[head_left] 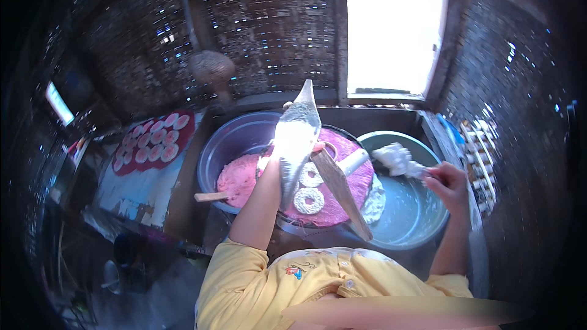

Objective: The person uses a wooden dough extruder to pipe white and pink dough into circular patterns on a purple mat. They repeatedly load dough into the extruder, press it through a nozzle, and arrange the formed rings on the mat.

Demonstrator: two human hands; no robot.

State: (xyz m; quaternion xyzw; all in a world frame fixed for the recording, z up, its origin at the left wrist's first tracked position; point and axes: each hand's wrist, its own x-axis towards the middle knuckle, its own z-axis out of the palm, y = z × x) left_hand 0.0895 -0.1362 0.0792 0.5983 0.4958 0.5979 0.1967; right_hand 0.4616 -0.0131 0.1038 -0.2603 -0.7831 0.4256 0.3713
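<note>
My left hand (273, 164), mostly hidden, is closed around a shiny, pointed, see-through piece (298, 128) that looks like a plastic sheet or bag, raised over the round pink surface (348, 208). A flat wooden stick (342, 192) slants down beside it; its upper end is close to my fingertips, and I cannot tell whether they grip it. Two white ring-shaped cakes (309, 200) lie on the pink surface, near a white cylinder (353, 162). My right hand (448, 184) is closed on a utensil, its head covered by a white sticky lump (395, 159) above the green basin (397, 239).
Left of the pink surface, a purple basin (211, 146) holds a pink sticky mass (238, 178) with a wooden handle (211, 197) sticking out. More white mass (374, 203) lies in the green basin. Several round pink-white cakes (147, 140) rest on a red sheet farther left.
</note>
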